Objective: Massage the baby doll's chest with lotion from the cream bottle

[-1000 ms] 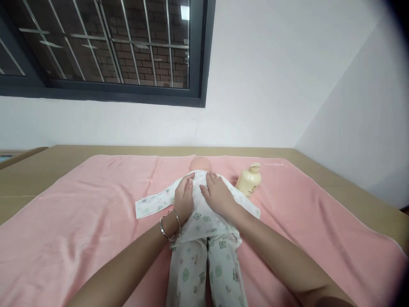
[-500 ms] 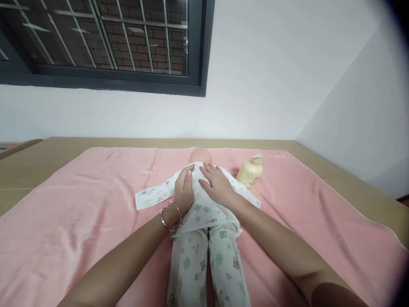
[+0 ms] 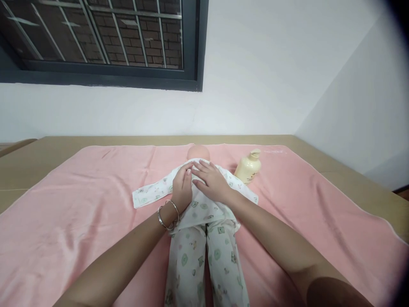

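A baby doll point(image 3: 198, 152) with a smooth bald head lies stretched out on a pink cloth, its face not visible. It wears a white printed top point(image 3: 204, 209) and matching trousers point(image 3: 188, 260). My left hand point(image 3: 182, 185), with silver bangles at the wrist, rests edge-on against one side of the doll's upper body, fingers stretched and thumb up. Flat on the top lies my right hand point(image 3: 211, 181), fingers apart, their tips close to my left fingers. Neither hand grips anything. A cream pump bottle point(image 3: 248, 168) stands tilted beyond the sleeve on the right.
The pink cloth point(image 3: 96, 213) covers most of a light brown table point(image 3: 348, 175) and has several creases. A white wall point(image 3: 249, 85) rises behind the table's far edge. At the upper left is a dark-framed window point(image 3: 128, 74) with bars.
My right hand has slid left across the doll's top, bringing its fingertips up to my left hand. My left hand stays at the doll's side. The whole view has shifted slightly.
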`<state>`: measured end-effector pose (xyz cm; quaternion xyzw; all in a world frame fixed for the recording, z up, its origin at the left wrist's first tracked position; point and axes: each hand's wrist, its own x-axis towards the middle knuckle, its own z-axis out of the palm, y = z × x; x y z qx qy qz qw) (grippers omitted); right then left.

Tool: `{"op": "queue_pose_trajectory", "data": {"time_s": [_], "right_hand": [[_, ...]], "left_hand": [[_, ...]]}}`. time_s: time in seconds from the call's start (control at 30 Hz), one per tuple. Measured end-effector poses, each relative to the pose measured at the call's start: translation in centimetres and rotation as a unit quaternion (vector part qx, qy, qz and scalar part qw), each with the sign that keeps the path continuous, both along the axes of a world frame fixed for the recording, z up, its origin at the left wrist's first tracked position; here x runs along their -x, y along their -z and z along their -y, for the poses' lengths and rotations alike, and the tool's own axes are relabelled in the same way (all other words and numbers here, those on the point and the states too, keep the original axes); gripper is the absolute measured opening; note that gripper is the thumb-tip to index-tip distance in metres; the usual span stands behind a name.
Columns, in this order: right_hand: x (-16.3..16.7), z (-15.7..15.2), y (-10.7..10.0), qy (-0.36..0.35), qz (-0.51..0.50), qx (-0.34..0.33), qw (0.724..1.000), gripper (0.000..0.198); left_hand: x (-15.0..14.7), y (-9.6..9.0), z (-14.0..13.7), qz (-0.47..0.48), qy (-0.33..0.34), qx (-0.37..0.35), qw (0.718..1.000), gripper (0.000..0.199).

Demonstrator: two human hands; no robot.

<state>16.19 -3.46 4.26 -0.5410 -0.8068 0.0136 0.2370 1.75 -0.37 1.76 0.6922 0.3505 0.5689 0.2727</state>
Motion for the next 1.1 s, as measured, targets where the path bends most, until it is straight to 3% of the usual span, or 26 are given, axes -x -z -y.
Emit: {"op": "queue_pose_trajectory", "data": {"time_s": [0.13,0.33,0.57,0.7,0.83,0.93,1.1], "right_hand": [[0.8,0.6,0.9,0.100,-0.021,-0.016,0.995,0.049],[1.3,0.8,1.5,0.167,-0.014,-0.015,0.986,0.060],[1.7,2.0,0.0,0.228,0.065,-0.001,0.972,0.066],[2.3,4.1,-1.6,0.207,0.118,0.002,0.971,0.051],[2.1,4.9,-2.5,0.141,0.119,-0.016,0.983,0.037],[1.0,3.3,-2.2,0.127,0.076,-0.003,0.989,0.038],[-1.6,-0.7,-0.2,0.174,0.013,0.076,0.982,0.054]], "left_hand": [[0.0,0.2,-0.1,-0.031,-0.016,0.005,0.999,0.033],[0.0,0.7,-0.9,-0.115,-0.034,-0.002,0.993,0.033],[0.3,1.2,-1.5,-0.182,-0.048,-0.022,0.982,0.038],[0.6,1.2,-1.4,-0.228,-0.058,-0.030,0.971,0.042],[0.7,0.8,-1.0,-0.268,-0.057,-0.126,0.954,0.034],[0.7,0.6,-0.8,-0.271,-0.045,-0.170,0.946,0.033],[0.9,0.6,-1.5,-0.315,-0.066,-0.101,0.941,0.040]]}}
